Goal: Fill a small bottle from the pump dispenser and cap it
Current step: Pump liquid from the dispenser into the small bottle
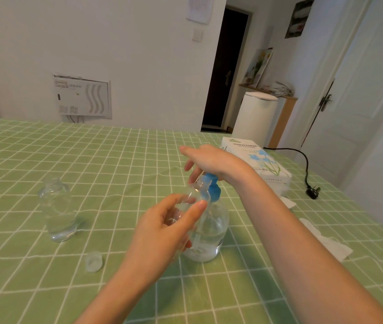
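Head view: a table [92, 160] under a green checked cloth is seen from above, with both hands over its middle.
Left hand: the left hand [169, 228] is curled round the small bottle [197, 195]; the thumb and fingers are wrapped about its lower part.
Small bottle: it is clear and uncapped, held off the table and tilted, with its mouth raised to the spout of the blue pump head [212, 188]. Its contents cannot be made out.
Right hand: the right hand [209, 160] is laid palm-down on the pump head, the fingers straight and spread forward, with nothing gripped.
Pump dispenser: the clear pump dispenser [211, 237] is stood upright on the table, just behind the left hand; some clear liquid is seen low in it.
Cap: a small pale cap [94, 261] is left lying on the cloth, to the left of the left wrist and apart from the small bottle.
Standing bottle: a taller clear standing bottle [57, 211], open at the top, is placed well to the left.
Tissue box: a white tissue box [255, 157] with blue flowers is set behind the right wrist.
Tissues: loose white tissues [326, 244] are spread on the right side.
Plug: a black plug [312, 191] on its cable is laid near the right edge.
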Available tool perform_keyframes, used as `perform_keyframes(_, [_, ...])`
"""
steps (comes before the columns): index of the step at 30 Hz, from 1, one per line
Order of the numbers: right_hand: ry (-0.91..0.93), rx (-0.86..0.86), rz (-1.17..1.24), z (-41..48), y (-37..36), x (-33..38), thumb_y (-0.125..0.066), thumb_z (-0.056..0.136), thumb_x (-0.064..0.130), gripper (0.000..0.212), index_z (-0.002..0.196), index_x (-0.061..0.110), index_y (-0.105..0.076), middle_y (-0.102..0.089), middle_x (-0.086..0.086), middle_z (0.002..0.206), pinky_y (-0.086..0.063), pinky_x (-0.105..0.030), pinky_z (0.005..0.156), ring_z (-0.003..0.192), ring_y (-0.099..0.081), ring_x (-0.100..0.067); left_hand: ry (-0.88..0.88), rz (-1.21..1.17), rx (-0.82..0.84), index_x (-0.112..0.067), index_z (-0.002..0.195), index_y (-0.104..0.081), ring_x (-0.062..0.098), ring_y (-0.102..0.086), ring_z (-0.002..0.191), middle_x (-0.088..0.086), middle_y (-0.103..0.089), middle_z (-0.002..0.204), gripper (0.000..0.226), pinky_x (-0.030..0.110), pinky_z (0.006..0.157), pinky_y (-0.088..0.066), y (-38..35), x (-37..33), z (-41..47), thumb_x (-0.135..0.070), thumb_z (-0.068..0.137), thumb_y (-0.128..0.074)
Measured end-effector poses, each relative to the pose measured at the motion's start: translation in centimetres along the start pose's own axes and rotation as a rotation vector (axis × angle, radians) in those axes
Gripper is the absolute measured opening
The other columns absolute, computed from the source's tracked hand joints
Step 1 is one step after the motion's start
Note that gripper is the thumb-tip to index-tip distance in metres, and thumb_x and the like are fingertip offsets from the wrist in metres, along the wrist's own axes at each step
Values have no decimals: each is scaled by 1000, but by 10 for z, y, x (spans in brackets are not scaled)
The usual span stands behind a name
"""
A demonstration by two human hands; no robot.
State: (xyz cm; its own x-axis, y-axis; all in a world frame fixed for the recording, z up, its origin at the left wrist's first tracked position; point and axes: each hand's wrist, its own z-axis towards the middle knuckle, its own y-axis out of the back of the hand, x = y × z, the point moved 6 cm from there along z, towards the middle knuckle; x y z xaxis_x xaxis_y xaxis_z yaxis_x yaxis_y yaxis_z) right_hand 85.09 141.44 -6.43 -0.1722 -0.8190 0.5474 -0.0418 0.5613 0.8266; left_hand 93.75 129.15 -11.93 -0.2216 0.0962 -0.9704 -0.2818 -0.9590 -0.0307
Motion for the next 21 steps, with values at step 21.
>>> perform_keyframes(21, [-6,42,-43,0,-10,-6,-33,96,52,54,103,11,-68,-67,-10,112,-35,-30,64,99,-57,-25,15,33,-11,-26,85,-69,16,-55,50,2,-51,47,41,16,47,-49,0,1,-3,-55,57,-62])
